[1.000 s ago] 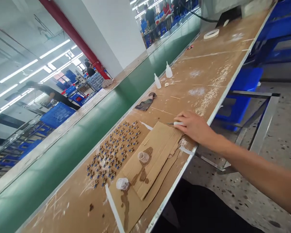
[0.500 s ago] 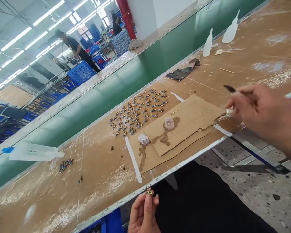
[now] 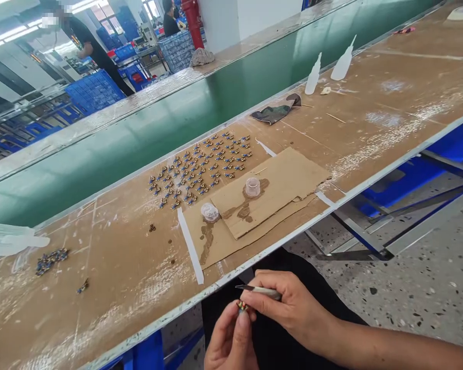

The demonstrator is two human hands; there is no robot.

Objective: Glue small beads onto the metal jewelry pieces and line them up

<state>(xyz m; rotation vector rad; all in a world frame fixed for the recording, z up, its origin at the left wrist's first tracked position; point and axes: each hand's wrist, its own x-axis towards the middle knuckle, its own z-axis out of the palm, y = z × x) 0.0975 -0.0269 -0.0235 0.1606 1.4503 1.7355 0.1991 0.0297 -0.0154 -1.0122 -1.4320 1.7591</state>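
Note:
Low in the view, my left hand (image 3: 231, 339) pinches a tiny multicoloured metal piece (image 3: 242, 307) between thumb and fingertips. My right hand (image 3: 289, 303) is closed around a craft knife (image 3: 260, 291) with a pale grey handle and a dark, pointed blade. The blade points left, just above the tiny piece, and the two hands meet there; whether it touches cannot be seen. Beyond the table edge, many small blue and gold pieces (image 3: 200, 167) lie spread out in rows. A heap of similar pieces (image 3: 52, 261) and a single one (image 3: 83, 286) lie on the left.
Taped cardboard (image 3: 293, 174) bears two small clear cups (image 3: 252, 187) amid wet stains. Behind it lie a camouflage cloth (image 3: 272, 114), wooden sticks (image 3: 336, 118) and two white squeeze bottles (image 3: 313, 74). Another bottle (image 3: 11, 240) lies at left. A green belt (image 3: 139, 126) runs behind; a person stands beyond.
My right hand has come down and left with the craft knife to meet my left hand. My left hand keeps its pinch on the small piece. The view has turned right and downward.

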